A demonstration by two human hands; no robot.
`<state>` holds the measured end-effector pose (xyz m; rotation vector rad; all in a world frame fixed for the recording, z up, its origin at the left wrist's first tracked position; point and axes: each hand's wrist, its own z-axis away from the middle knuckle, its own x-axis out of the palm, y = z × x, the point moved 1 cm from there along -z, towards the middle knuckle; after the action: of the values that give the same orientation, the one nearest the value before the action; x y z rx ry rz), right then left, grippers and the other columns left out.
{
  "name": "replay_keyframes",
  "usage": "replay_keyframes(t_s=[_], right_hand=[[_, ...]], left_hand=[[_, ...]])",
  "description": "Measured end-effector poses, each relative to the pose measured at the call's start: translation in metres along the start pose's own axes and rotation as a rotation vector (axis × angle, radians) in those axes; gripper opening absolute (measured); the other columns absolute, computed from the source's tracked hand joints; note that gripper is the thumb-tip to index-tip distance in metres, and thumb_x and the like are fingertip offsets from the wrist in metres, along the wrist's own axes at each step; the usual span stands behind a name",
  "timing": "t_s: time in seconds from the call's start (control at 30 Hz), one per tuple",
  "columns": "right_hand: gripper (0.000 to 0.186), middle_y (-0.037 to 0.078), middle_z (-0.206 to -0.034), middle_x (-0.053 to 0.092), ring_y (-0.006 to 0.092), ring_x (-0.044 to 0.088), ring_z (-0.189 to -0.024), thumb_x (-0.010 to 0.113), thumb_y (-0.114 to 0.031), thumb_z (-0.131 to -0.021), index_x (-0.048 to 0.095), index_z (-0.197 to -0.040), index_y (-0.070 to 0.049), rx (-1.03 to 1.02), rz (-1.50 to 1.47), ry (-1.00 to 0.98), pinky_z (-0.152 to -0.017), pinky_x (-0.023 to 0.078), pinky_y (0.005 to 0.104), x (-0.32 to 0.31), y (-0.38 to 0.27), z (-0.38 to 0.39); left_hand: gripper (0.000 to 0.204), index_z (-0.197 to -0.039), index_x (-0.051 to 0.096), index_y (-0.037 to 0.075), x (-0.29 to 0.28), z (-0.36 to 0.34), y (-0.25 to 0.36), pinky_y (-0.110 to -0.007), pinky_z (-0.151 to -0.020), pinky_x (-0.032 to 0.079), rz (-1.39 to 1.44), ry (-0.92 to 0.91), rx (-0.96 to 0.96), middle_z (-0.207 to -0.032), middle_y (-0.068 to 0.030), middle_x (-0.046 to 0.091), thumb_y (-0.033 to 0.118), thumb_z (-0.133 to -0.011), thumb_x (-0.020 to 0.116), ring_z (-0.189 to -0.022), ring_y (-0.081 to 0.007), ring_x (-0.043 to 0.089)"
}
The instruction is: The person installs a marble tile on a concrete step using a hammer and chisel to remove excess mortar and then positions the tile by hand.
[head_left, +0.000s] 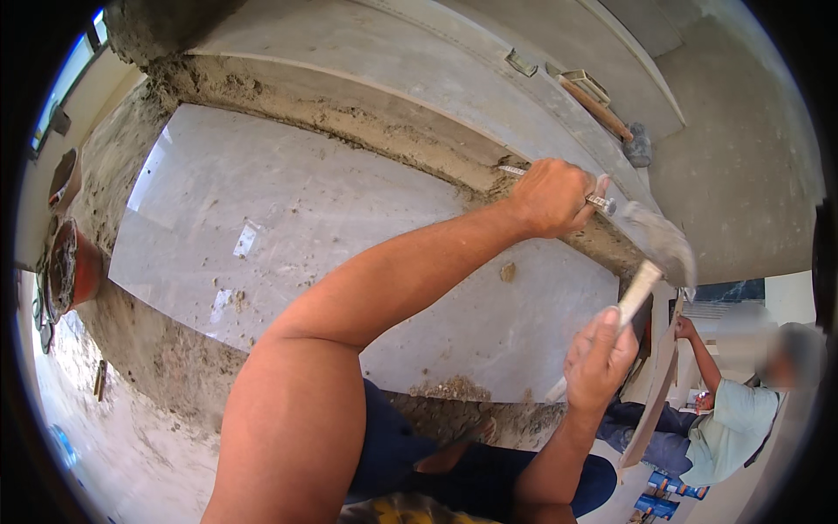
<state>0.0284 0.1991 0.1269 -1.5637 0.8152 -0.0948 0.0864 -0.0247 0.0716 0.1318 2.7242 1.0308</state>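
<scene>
My left hand [552,199] is closed around a ribbed metal rod [601,203], like a chisel cut from rebar. The rod's far end meets the rough mortar edge [499,180] beside the pale step slab. Its near end points toward the hammer. In my right hand [601,356] is a hammer [640,293], gripped by its pale wooden handle. The hammer head is blurred and stands just right of the rod's end; whether they touch I cannot tell. Below my left arm lies a large glossy grey stone slab [305,192] with crumbs of mortar scattered on it.
A mallet [640,144] with a wooden handle lies on the upper ledge, beside a small block [587,85]. Orange-red buckets [83,266] stand at the left. At the lower right, another person [729,428] holds a long board [655,402].
</scene>
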Motion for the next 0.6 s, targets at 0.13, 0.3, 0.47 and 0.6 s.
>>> replay_keyframes(t_s=[0.13, 0.3, 0.47, 0.6], right_hand=[[0.04, -0.002, -0.061, 0.036, 0.0048, 0.032, -0.043, 0.047, -0.043, -0.11, 0.039, -0.086, -0.011, -0.304, -0.27, 0.146, -0.036, 0.03, 0.0223, -0.004, -0.022, 0.012], [0.037, -0.003, -0.061, 0.036, 0.0054, 0.035, -0.044, 0.045, -0.039, -0.111, 0.042, -0.088, -0.011, -0.166, 0.046, 0.023, -0.036, 0.03, 0.0226, 0.001, 0.029, -0.006], [0.037, -0.002, -0.062, 0.036, 0.0058, 0.035, -0.045, 0.044, -0.039, -0.111, 0.043, -0.087, -0.01, -0.068, -0.175, 0.173, -0.037, 0.03, 0.0221, -0.001, -0.018, 0.009], [0.043, -0.002, -0.061, 0.032, 0.0056, 0.031, -0.043, 0.041, -0.045, -0.111, 0.038, -0.086, -0.01, -0.496, -0.317, 0.217, -0.036, 0.03, 0.0215, -0.001, -0.026, 0.008]], left_hand=[[0.047, -0.062, 0.06, 0.001, 0.0, -0.002, 0.004, -0.051, -0.06, 0.048, -0.009, -0.014, -0.018, -0.059, -0.0221, 0.057, 0.025, -0.102, 0.058, -0.057, -0.0449, 0.057], [0.047, -0.062, 0.061, 0.001, 0.005, -0.003, 0.004, -0.05, -0.06, 0.048, 0.0, -0.011, -0.005, -0.06, -0.0226, 0.058, 0.025, -0.102, 0.058, -0.058, -0.045, 0.058], [0.046, -0.063, 0.062, 0.001, -0.001, -0.002, 0.002, -0.05, -0.061, 0.049, -0.032, -0.049, -0.026, -0.063, -0.0231, 0.061, 0.026, -0.102, 0.058, -0.059, -0.0454, 0.058], [0.045, -0.063, 0.061, 0.001, 0.002, -0.003, 0.003, -0.05, -0.061, 0.049, -0.022, -0.035, -0.035, -0.062, -0.0228, 0.06, 0.025, -0.101, 0.059, -0.06, -0.0456, 0.058]])
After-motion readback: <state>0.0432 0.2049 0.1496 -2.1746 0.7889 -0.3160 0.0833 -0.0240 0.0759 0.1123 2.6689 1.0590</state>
